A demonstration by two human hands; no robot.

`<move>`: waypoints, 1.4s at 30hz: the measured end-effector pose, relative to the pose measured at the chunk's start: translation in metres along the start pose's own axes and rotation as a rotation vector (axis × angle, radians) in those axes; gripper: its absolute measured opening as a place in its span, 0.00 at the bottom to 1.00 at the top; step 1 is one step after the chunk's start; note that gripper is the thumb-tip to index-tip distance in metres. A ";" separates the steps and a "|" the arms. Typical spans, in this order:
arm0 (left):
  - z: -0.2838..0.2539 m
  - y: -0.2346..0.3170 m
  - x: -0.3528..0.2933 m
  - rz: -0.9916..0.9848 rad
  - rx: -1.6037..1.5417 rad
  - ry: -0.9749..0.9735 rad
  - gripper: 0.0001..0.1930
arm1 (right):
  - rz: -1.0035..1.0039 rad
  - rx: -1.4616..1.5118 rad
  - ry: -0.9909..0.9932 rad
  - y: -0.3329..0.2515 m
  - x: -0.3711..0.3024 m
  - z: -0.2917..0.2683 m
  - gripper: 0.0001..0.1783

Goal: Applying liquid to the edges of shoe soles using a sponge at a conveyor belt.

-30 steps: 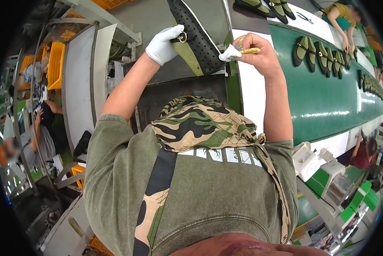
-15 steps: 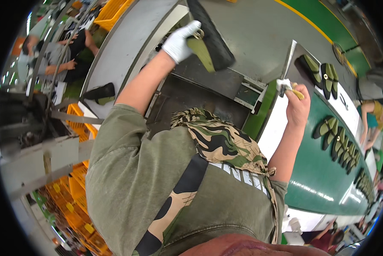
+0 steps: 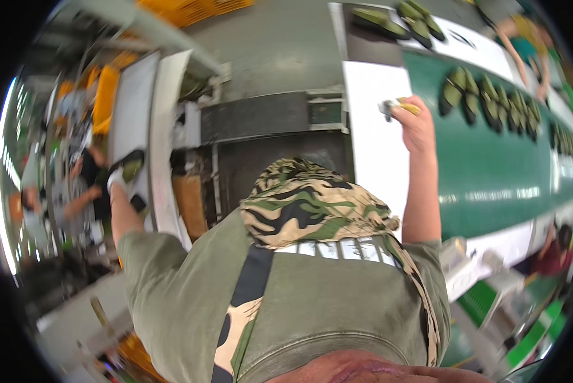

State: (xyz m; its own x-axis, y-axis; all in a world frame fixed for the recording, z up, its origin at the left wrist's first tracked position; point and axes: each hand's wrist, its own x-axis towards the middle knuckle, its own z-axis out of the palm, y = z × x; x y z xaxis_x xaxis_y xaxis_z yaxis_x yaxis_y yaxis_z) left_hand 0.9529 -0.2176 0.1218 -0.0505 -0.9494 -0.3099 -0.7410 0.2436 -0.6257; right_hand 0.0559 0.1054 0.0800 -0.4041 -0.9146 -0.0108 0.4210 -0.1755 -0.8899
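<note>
Out at the left, my left hand, in a white glove, is closed at a green shoe with a black edge over the pale bench. Blur and distance hide its fingertips. On the right, my bare right hand is raised above the white strip beside the green belt. Its fingers are pinched round a small yellow-handled tool with a whitish and grey end; the exact kind cannot be made out. Nearest to that hand on the belt stands a row of green shoes with black soles.
The green belt runs along my right, with more shoes at its far end. A dark metal plate lies ahead. The pale bench and an orange crate stand left. Other people work nearby.
My left hand has swung from ahead of me, where it held a green and black shoe, out to the left bench. My right hand still holds the yellow-handled tool. The view has turned.
</note>
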 end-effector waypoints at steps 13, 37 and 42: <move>-0.486 0.553 0.159 0.738 -0.891 0.403 0.37 | -0.096 0.048 0.658 -0.019 -0.084 -0.084 0.10; -0.646 0.821 0.089 1.513 -1.540 -1.028 0.31 | -0.075 -0.103 1.375 -0.035 -0.101 -0.110 0.08; -0.602 0.740 -0.042 2.028 -1.736 -0.299 0.38 | -0.268 -0.096 1.119 -0.067 -0.043 -0.078 0.10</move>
State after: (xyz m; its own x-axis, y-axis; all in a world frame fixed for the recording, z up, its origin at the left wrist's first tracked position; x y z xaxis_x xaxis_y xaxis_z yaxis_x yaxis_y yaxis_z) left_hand 0.0039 -0.1164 0.1024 -0.9291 0.0403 0.3676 0.3611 -0.1151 0.9254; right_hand -0.0181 0.1849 0.1051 -0.9851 -0.0093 -0.1718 0.1689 -0.2425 -0.9553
